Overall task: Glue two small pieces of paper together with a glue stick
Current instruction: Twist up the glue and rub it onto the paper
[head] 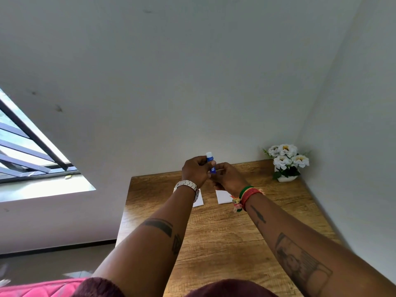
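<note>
A blue glue stick (pixel 210 162) with a white end stands upright in the air above the far part of the wooden table (pixel 225 232). My left hand (pixel 196 171) grips its upper body. My right hand (pixel 229 177) holds its lower end, fingers curled around it. Two small white pieces of paper lie flat on the table below my hands: one (pixel 198 200) partly hidden under my left wrist, the other (pixel 223 197) partly hidden by my right wrist.
A white pot of white flowers (pixel 286 162) stands in the table's far right corner against the walls. White walls close the table's far and right sides. A window (pixel 27 151) is at the left, floor below it.
</note>
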The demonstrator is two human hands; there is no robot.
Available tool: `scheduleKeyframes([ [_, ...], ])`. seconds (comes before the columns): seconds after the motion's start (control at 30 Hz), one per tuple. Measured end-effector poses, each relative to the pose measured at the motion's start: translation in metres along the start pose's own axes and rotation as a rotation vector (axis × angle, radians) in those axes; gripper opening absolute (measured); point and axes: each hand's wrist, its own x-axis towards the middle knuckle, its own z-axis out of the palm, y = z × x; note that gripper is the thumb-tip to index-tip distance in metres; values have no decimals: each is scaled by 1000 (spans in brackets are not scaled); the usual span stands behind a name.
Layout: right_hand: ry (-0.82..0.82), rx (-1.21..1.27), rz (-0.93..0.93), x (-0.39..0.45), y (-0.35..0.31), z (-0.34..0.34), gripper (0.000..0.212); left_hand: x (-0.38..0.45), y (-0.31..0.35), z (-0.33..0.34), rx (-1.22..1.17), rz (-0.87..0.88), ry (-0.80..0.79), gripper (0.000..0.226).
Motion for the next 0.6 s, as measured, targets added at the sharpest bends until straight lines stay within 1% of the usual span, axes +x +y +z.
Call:
scheduleKeyframes([
  [0.1, 58, -41, 0, 3, 2, 0, 15, -2, -2, 2, 22, 2, -1, 36],
  [0.2, 40, -67, -34, 1, 3, -2, 6, -2, -2, 2, 19, 4, -1, 36],
  [0.23, 26, -79, -42, 1, 4, -3, 8, -2, -2, 2, 16, 6, -1, 35],
  [0.37, -50, -113, -53, -2, 1, -5, 26, 1, -4, 2, -11, 3, 7, 31],
  [0.5, -65, -109, -44, -2, 0, -3, 24, 2, -3, -2, -10, 5, 7, 33],
  [0.57, -14, -115, -32, 0, 1, 0, 25, 2, -2, -3, -13, 11, 3, 34],
  [0.6, 23, -121, -31, 1, 2, 0, 22, 1, -2, -3, -8, 16, 4, 34],
])
